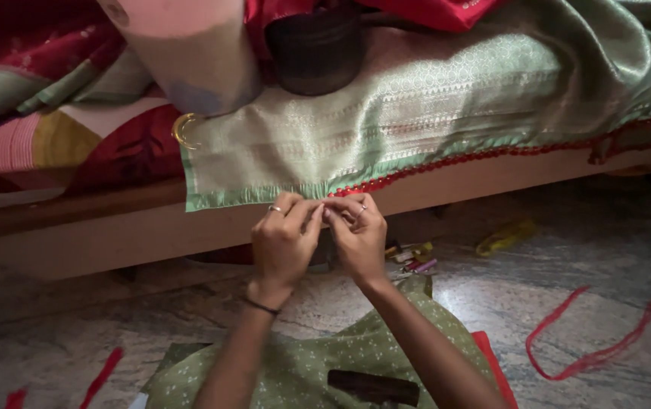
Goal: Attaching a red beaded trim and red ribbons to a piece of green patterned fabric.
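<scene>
Pinching the hem of a green cloth [416,106] draped over a bed edge [113,235]: left hand [284,242] and right hand [357,236], fingers closed together on its red trim [446,160]. Anything between the fingertips is hidden. Red thread [590,356] lies on the floor; forearms partly cut off.
</scene>
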